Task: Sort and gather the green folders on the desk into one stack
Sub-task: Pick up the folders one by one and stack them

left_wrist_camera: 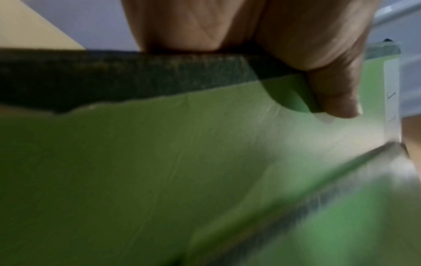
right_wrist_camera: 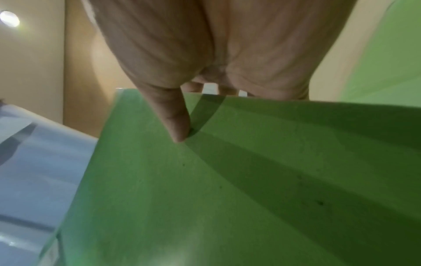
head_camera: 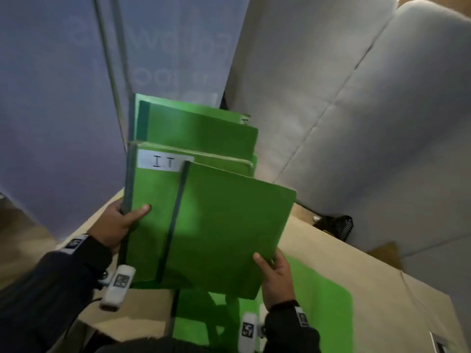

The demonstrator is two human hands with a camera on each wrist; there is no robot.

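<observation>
- Green folders (head_camera: 193,138), several of them, fanned out and raised above the desk (head_camera: 331,250), overlapping like steps, dark green spines toward the left.
- Front folder (head_camera: 224,225) lying over the others, tilted, its dark spine (head_camera: 173,220) running on a slant down the middle of the bundle.
- Labelled folder (head_camera: 153,189) just behind it, with a white label (head_camera: 163,160) reading "I.T" near its top edge.
- Left hand (head_camera: 114,225) clamped on the labelled folder's spine edge, thumb (left_wrist_camera: 337,97) pressed flat on the green cover, the other fingers hidden behind.
- Right hand (head_camera: 277,278) pinching the front folder's lower right corner, thumb (right_wrist_camera: 175,122) on top, fingers underneath the cover.
- One more green folder (head_camera: 318,301) lying flat on the desk, below the raised bundle and beside the right wrist.
- Dark sleeves on both arms, a white tagged device (head_camera: 117,286) strapped at the left wrist, a similar one (head_camera: 248,329) at the right.
- Pale grey panel (head_camera: 51,98) behind on the left, white cushioned surface (head_camera: 369,110) on the right.
- Small black object (head_camera: 339,226) at the desk's far edge, too blurred to identify.
</observation>
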